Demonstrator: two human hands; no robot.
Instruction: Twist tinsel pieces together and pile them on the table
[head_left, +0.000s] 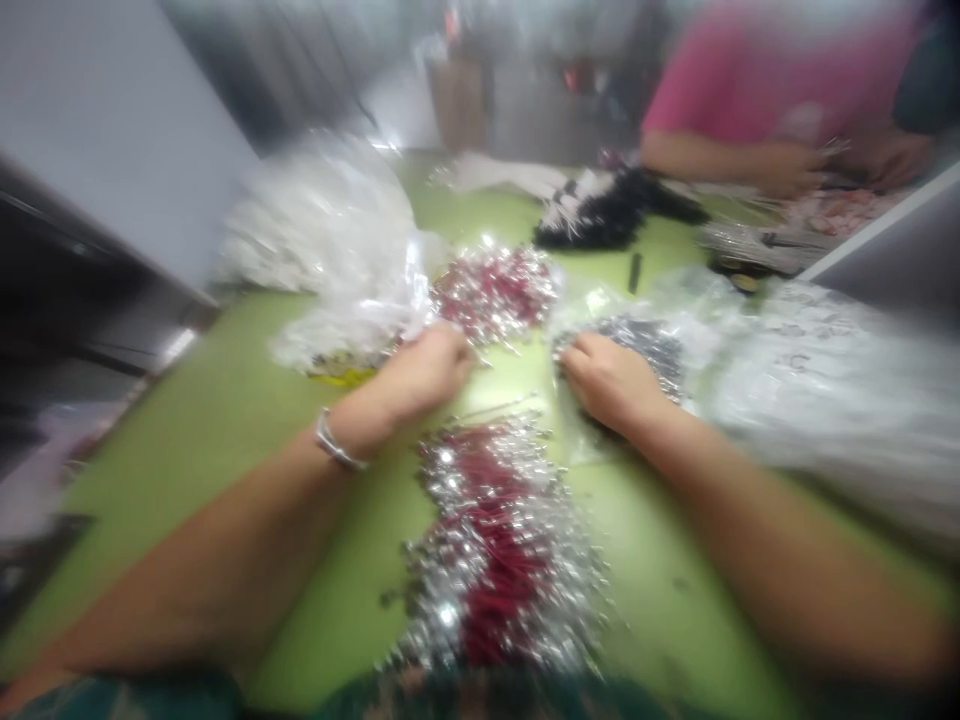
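Note:
My left hand (pixel 439 365) is closed at the near left edge of a loose heap of red and silver pieces (pixel 495 290); what it grips is too blurred to tell. My right hand (pixel 604 375) is closed at the left side of a clear bag of dark grey pieces (pixel 649 345), its fingertips hidden. Between my forearms a long pile of red pieces with silver ends (pixel 499 540) lies on the green table (pixel 300 560), reaching toward my body.
Clear plastic bags with white contents (pixel 322 220) stand at the back left. A large white bag (pixel 847 380) lies at the right. Black and white bundles (pixel 600 205) lie at the back. Across the table a person in a pink shirt (pixel 780 80) handles thin pieces.

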